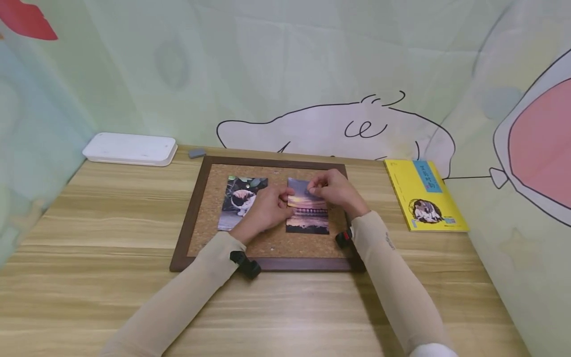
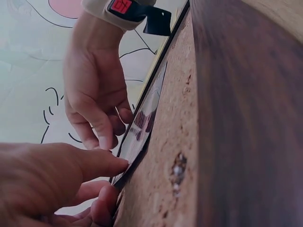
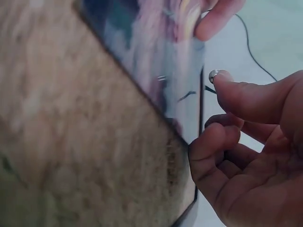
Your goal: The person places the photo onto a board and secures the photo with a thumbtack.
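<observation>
A sunset photo (image 1: 308, 224) lies over the right half of a framed cork board (image 1: 272, 248). My left hand (image 1: 267, 207) pinches its left edge, thumb on top, as the left wrist view shows. Over the photo's upper part, my right hand (image 1: 335, 191) has thumb and fingertips drawn together. At that thumb's tip in the right wrist view is a small shiny silver piece, seemingly a thumbtack (image 3: 214, 75); the fingers below are curled. Left of it, a cat photo (image 1: 229, 213) is on the cork with a silver pin (image 1: 248, 186) near its top.
A white case (image 1: 131, 148) stands at the back left of the wooden table (image 1: 290, 312), with a small grey block (image 1: 197, 153) beside it. To the right of the board lies a yellow book (image 1: 424, 196). A printed cloth (image 1: 267, 64) hangs behind.
</observation>
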A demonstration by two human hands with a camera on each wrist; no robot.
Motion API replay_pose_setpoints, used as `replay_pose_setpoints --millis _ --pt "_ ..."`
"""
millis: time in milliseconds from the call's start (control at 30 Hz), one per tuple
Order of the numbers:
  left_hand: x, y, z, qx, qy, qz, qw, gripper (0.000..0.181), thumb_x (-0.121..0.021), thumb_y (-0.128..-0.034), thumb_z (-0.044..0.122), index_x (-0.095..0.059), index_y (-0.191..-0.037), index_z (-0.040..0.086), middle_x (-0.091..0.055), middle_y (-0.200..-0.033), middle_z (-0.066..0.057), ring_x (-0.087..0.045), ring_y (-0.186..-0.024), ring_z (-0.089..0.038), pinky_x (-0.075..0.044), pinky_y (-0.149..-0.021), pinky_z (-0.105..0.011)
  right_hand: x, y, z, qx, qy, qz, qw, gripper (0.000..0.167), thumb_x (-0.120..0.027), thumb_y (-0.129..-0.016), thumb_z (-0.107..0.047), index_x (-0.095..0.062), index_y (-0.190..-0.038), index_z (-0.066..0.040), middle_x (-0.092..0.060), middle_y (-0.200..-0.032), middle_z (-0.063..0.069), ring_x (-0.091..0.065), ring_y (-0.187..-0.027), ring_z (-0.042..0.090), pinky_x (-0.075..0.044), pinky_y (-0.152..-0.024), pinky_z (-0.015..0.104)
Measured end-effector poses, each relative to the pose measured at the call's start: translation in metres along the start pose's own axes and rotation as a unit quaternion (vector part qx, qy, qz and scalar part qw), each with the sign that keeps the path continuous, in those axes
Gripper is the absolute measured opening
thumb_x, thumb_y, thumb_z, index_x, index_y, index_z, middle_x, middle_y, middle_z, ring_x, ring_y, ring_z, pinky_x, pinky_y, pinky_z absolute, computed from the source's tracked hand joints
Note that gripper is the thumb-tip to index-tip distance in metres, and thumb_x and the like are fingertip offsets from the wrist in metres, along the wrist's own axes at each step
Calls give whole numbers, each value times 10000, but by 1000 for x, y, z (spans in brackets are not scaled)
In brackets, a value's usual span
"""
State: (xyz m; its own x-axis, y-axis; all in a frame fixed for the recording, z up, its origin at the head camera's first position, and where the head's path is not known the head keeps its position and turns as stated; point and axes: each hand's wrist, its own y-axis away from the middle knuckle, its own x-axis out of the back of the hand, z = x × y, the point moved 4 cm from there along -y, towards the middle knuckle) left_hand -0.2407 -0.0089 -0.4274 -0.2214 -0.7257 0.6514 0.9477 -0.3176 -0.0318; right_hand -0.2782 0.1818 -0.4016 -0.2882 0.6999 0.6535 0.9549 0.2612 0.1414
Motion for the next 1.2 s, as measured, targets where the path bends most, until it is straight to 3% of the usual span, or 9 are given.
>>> replay_pose_setpoints --millis 267,633,833,967,1200 --pt "0 2 4 -80 -116 5 9999 443 -830 -855 98 -749 -1284 28 -716 -936 -76 -669 -832 -153 -510 -783 -271 -2 -8 10 -15 300 -18 9995 80 -745 -986 -91 -796 -981 -29 -573 -801 -22 -457 -759 155 -388 -722 291" --pt "1 4 3 53 -171 5 9998 453 -822 -879 98 -734 -1319 33 -699 -1059 -111 -688 -907 -199 -528 -878 -355 -3 -12 10 -198 243 40 9995 72 -754 -983 -96 -802 -978 -43 -572 -815 -19 -460 -774 164 -395 -723 301" --pt "1 3 3 -56 -231 23 9997 449 -812 -865 100 -740 -1304 32 -687 -936 -68 -644 -876 -178 -492 -848 -322 -4 -11 11 -265 306 -15 9992 85 -743 -982 -112 -793 -970 -43 -639 -895 -4 -502 -862 168 -408 -786 288" --pt "0 2 3 -47 -224 26 9997 453 -810 -862 93 -739 -1304 32 -681 -904 -52 -627 -851 -159 -474 -807 -284 -4 -10 11 -491 283 36 9984 105 -729 -978 -133 -781 -947 -47 -669 -953 33 -528 -881 182 -417 -777 285" --pt "-1 1 2 68 -173 45 9998 451 -817 -876 101 -733 -1314 34 -689 -1010 -87 -655 -878 -163 -510 -806 -293 -5 -13 7 -1052 109 303 9939 98 -741 -908 -146 -749 -859 -62 -638 -946 47 -516 -828 191 -410 -692 286"
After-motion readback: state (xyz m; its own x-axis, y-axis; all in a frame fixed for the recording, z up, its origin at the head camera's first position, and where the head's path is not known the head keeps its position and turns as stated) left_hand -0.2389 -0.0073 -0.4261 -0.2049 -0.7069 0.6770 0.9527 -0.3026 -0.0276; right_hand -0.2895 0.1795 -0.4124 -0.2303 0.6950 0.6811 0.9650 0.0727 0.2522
